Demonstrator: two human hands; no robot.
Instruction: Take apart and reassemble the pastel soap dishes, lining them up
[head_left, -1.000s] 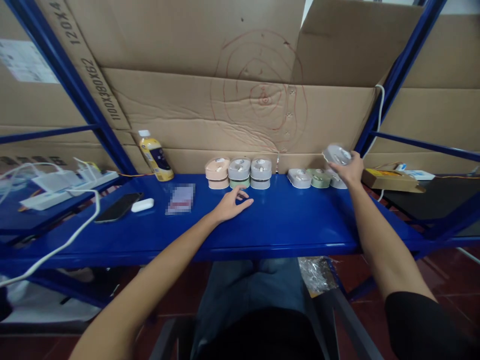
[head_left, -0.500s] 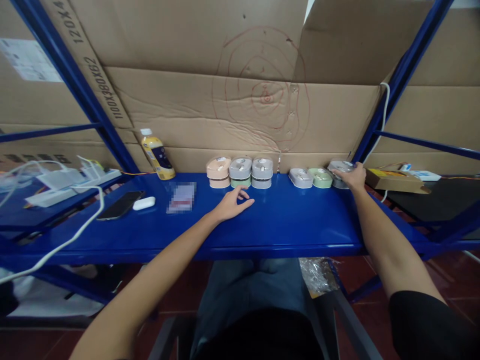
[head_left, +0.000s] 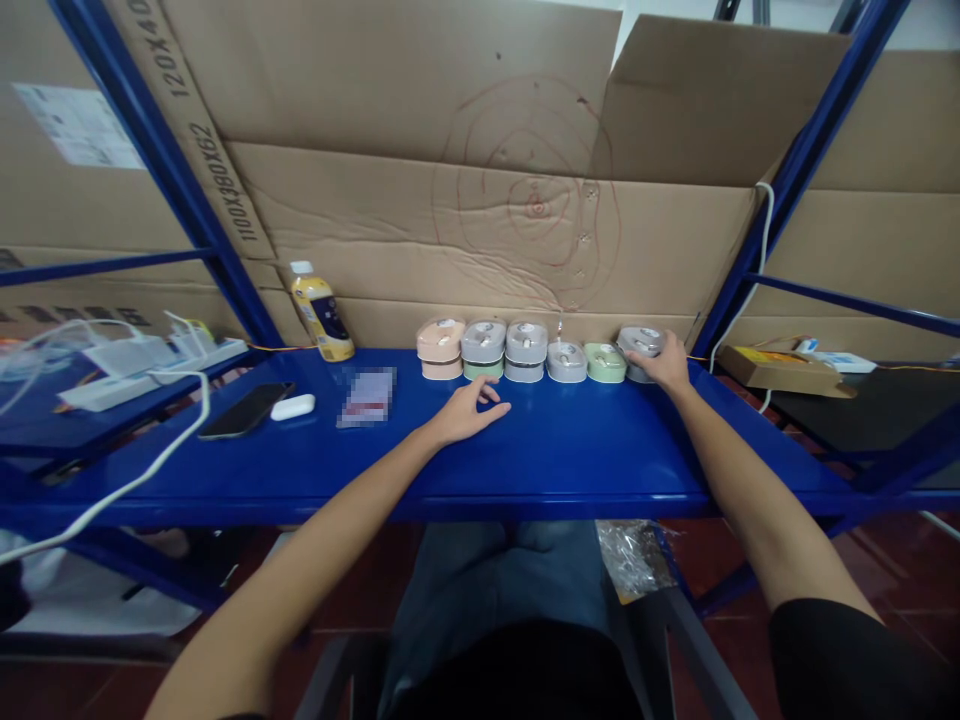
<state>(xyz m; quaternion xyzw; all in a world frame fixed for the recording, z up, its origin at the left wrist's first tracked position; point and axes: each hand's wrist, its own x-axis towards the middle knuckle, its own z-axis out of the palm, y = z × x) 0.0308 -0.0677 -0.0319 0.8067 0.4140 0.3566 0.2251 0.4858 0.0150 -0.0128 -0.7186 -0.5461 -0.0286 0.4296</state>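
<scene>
A row of small lidded plastic boxes stands along the back of the blue table. On its left are three stacks of two: a peach stack, a grey-over-green stack and a grey stack. To their right come a single light grey box and a green box. At the right end my right hand wraps round a dark grey box, taller than those two; part of it is hidden. My left hand holds nothing, fingers apart, just in front of the grey-over-green stack.
Left on the table are a yellow drink bottle, a blurred-out flat item, a white earbud case and a phone. A white cable hangs at far left. An opened carton lies beyond the right post.
My right hand has slid leftward with the dark grey box. The light grey and green boxes moved left too, narrowing the gap to the stacks. My left hand stays almost still.
</scene>
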